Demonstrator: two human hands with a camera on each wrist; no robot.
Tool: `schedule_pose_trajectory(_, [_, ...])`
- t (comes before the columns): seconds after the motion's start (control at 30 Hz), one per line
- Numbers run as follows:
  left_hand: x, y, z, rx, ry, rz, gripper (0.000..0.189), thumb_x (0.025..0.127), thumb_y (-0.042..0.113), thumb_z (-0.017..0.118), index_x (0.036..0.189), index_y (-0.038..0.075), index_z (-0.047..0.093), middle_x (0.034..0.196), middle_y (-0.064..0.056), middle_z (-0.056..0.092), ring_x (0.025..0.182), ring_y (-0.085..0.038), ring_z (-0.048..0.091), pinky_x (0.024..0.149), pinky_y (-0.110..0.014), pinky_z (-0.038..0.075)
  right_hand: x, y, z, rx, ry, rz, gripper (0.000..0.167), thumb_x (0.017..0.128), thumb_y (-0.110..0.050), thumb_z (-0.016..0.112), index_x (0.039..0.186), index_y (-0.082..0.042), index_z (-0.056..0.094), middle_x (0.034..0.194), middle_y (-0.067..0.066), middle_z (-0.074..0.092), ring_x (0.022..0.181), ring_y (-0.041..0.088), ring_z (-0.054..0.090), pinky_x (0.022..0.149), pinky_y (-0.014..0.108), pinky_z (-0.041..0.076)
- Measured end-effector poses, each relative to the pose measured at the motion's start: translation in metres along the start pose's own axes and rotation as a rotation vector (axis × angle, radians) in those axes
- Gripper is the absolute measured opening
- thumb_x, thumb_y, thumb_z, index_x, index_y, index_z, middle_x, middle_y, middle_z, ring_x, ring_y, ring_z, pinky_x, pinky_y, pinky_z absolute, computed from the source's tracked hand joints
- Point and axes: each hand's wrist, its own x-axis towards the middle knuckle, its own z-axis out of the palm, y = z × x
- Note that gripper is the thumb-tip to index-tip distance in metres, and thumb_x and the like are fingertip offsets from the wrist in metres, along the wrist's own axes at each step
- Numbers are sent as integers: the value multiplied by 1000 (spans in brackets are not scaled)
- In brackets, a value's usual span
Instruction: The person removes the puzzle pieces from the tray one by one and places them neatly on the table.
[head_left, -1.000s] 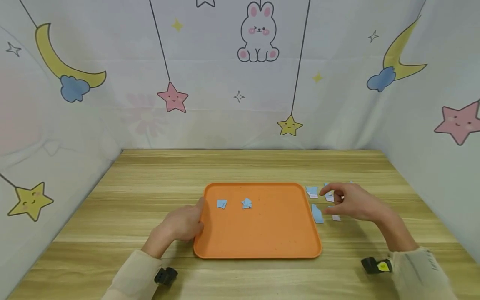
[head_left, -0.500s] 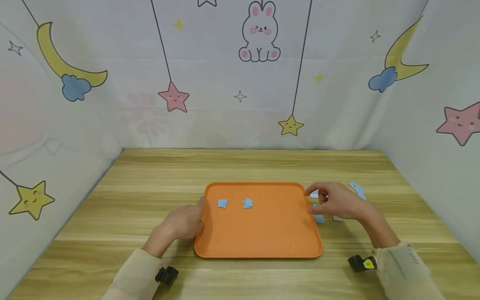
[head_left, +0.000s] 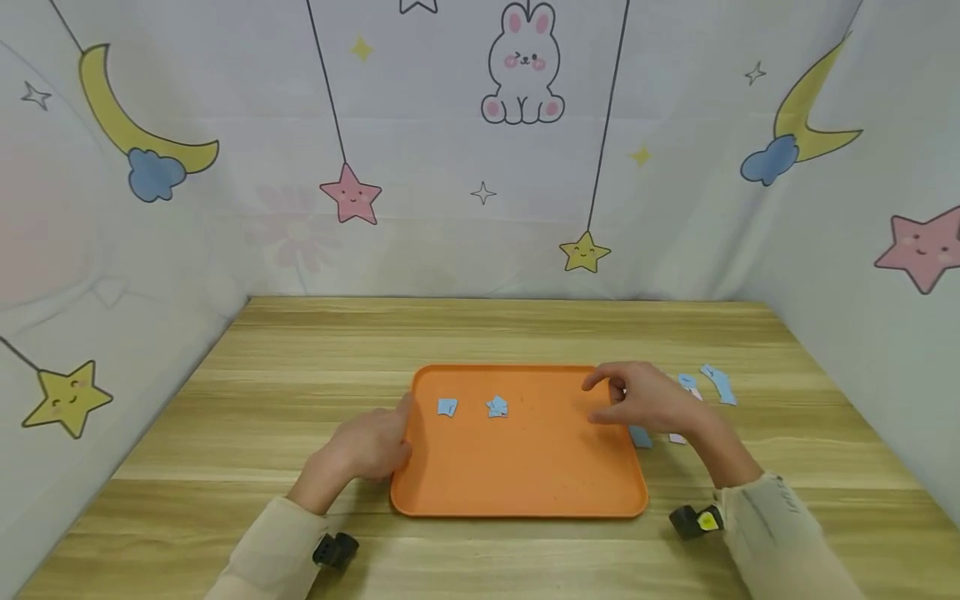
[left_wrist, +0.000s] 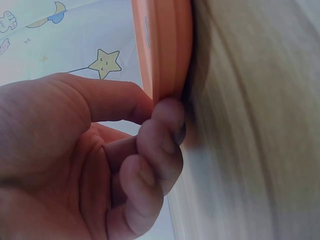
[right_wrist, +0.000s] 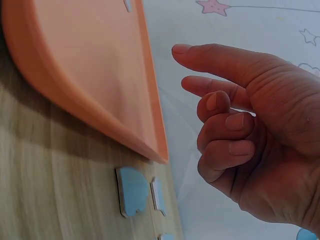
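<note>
The orange tray (head_left: 525,475) lies flat on the table. My left hand (head_left: 367,443) grips its left rim, thumb on one side and fingers curled beneath in the left wrist view, where the tray edge (left_wrist: 170,50) runs upward from the fingertips. Two small light-blue flat puzzle pieces, one squarish (head_left: 447,407) and one star-like (head_left: 497,407), sit in the tray's upper left part. Above the tray's right rim hovers my right hand (head_left: 651,398). Its thumb and index finger stand apart with nothing between them, the other fingers loosely curled.
Right of the tray lie several more blue pieces: one partly under the right hand (head_left: 640,437), a pale one (head_left: 677,438), and a long one (head_left: 720,385) farther back. A printed curtain (head_left: 480,250) closes off the table's back and sides.
My right hand has moved left, from over the loose pieces to above the tray's right rim, uncovering pieces behind it. The left hand keeps its hold on the tray.
</note>
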Motion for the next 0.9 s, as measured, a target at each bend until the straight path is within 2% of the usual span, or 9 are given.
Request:
schedule_pose_trajectory(0.27, [0, 1, 0, 17, -8, -8, 74, 101, 10, 57, 164, -9, 23, 74, -7, 56, 59, -19, 52, 55, -31, 38, 14, -10, 8, 7, -11, 12, 42, 91, -23, 82, 127, -5, 70, 74, -1, 53, 63, 13, 48, 60, 28, 42])
schedule_pose_trajectory(0.47, [-1, 1, 0, 0, -2, -5, 72, 100, 8, 56, 163, -8, 25, 72, -7, 58, 57, -19, 54, 55, -31, 39, 26, -17, 15, 4, -24, -7, 42, 91, -23, 82, 127, -5, 70, 74, 0, 53, 62, 15, 47, 59, 29, 41])
schedule_pose_trajectory(0.7, [0, 2, 0, 24, 1, -11, 74, 100, 9, 58, 163, -9, 24, 77, -7, 56, 63, -20, 52, 56, -31, 38, 38, -25, 23, 6, -45, -15, 41, 91, -23, 83, 126, -7, 71, 70, -1, 53, 58, 14, 45, 58, 29, 40])
schedule_pose_trajectory(0.9, [0, 2, 1, 30, -1, -15, 74, 100, 10, 58, 163, -10, 25, 73, -7, 54, 61, -20, 50, 55, -30, 36, 51, -29, 30, 7, -72, -30, 39, 92, -23, 82, 126, -10, 72, 69, -2, 53, 59, 12, 45, 60, 29, 41])
